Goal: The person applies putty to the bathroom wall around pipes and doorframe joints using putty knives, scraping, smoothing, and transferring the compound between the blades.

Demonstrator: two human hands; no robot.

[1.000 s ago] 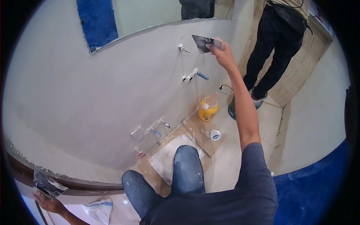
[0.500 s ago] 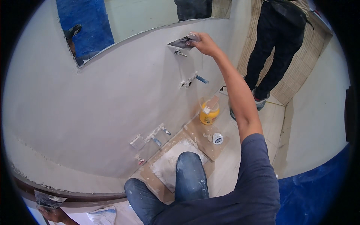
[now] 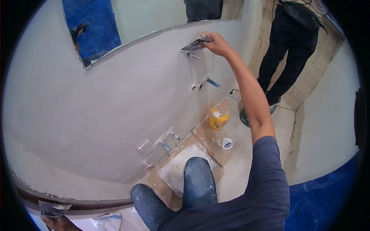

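Observation:
High on the grey plastered wall [image 3: 108,104], just under the edge of the large opening or mirror, my right hand [image 3: 218,44] grips a putty knife [image 3: 191,45]. Its flat dark blade points left, close to the wall and right above a small metal pipe fitting [image 3: 192,56]. White filler sits near my fingers on the knife. At the lower left, my left hand [image 3: 58,223] is closed round a second flat blade, a filling knife [image 3: 54,210] with whitish putty on it. Part of that hand is cut off by the picture's dark rim.
Blue-capped pipe stubs [image 3: 213,82] stick out of the wall, with more [image 3: 166,146] lower down. A yellow bucket [image 3: 219,118], a white tub [image 3: 227,143] and cardboard [image 3: 221,154] lie by my knees. Another person's dark-trousered legs [image 3: 287,50] stand at the right, beside a dark bucket [image 3: 244,116].
The view has shifted slightly, so the scene sits a little further right. My right hand's blade has tilted and shows a narrower face. Both hands keep their hold.

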